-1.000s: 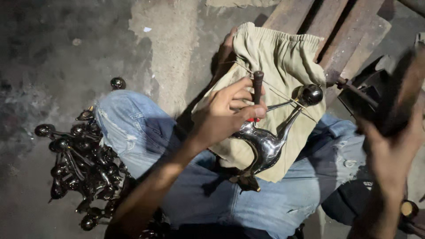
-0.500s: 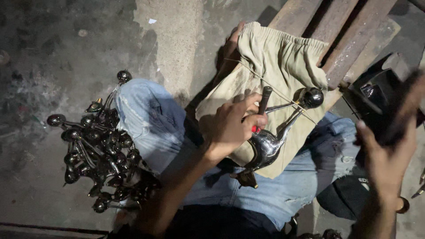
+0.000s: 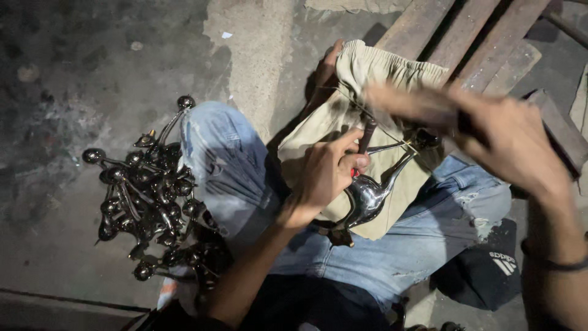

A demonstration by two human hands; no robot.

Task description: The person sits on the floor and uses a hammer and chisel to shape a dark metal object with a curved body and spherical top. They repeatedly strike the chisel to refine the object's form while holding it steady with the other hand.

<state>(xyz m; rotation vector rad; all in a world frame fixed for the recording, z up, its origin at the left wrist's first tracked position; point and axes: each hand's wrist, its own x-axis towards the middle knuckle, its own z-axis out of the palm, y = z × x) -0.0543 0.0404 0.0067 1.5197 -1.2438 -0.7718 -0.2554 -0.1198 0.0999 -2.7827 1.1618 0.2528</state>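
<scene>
The shiny curved metal handle piece with a ball end lies on a khaki cloth spread over the person's lap, in the middle of the scene. The left hand has its fingers closed around the dark stem of the piece and presses it onto the cloth. The right hand is above it to the right, blurred by movement; it seems to grip something dark, but the view does not show clearly if the fingers are closed on it.

The long axis of the piece runs diagonally, from near-left to far-right. The polished bend is at the near end, and the thin rod points to the dark ball at the far right.

A risk is that the smooth metal slides on the soft cloth and falls to the concrete floor. The fast right hand may also strike the left fingers, because they are just beside the rod. The pile of dark ball-ended metal parts lies well apart, at the left.
</scene>
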